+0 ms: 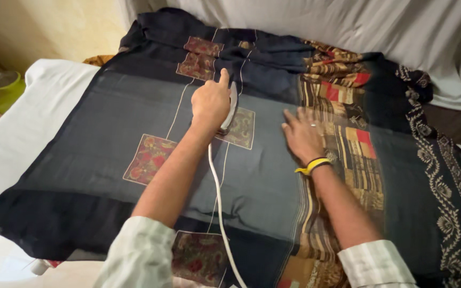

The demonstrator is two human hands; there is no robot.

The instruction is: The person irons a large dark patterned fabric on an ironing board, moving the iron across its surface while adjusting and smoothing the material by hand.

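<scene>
The left hand [211, 101] is clamped around an iron [230, 108] near the middle of the bed [6, 144], nose toward the far edge, while the right hand [302, 133] (fingers spread flat) presses the dark patterned cloth [108, 133] just beside it.

This is a home bedroom. A bed [12, 138] with a white sheet fills the view. A pale painted wall [54, 26] stands behind its far left corner.
</scene>
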